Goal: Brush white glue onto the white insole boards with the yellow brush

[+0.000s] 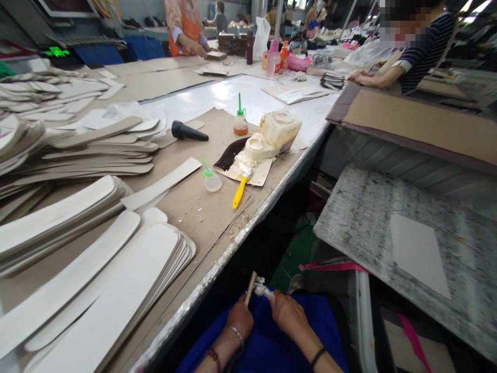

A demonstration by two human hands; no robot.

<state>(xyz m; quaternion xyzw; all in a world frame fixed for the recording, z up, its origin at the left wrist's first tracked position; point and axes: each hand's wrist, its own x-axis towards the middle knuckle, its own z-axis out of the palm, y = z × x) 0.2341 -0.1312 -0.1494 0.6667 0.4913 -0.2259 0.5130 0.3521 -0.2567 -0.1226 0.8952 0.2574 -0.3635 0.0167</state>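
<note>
Low in the head view, over a blue cloth (267, 344) on my lap, both hands are close together. My left hand (239, 320) is closed round a thin tan stick (251, 289) that points up. Against the stick sit white, crumbly clumps (261, 286). My right hand (289, 312) pinches the near end of these clumps; what they are made of I cannot tell. On the table beyond lies a yellow-handled brush (240, 192), its bristles on a card smeared with cream paste. Behind it a paste-coated plastic container (280, 129) lies on its side.
Stacked long white boards (147, 269) cover the table's left. Two green-tipped squeeze bottles (212, 181) and a black cone (189, 131) stand or lie mid-table. At right is a speckled board (368, 207) with a white sheet. Two co-workers (421, 57) work across the table.
</note>
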